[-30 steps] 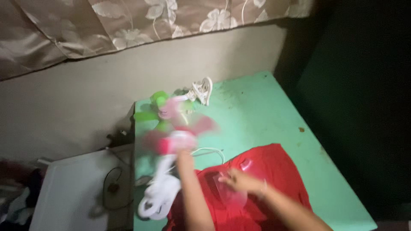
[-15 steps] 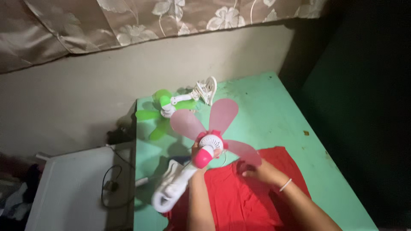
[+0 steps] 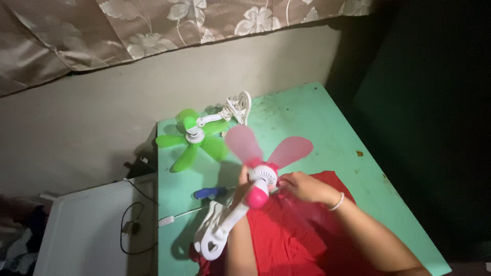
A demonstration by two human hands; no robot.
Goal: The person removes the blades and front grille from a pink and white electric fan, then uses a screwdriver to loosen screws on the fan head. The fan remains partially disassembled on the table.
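Fan in pink [image 3: 258, 176] sits above the red cloth [image 3: 291, 230]: your left hand [image 3: 242, 185] clenches its body beside the hub, and your right hand [image 3: 303, 186] pinches a blade root. Green fan [image 3: 193, 137] lies behind on the green table [image 3: 327, 128].

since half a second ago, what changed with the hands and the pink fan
The right hand left the red cloth and came up to the hub of the pink fan, fingers touching it. The left hand keeps its hold on the fan body. The pink blades turned, so two now point up and away. The green fan and green table stayed put.
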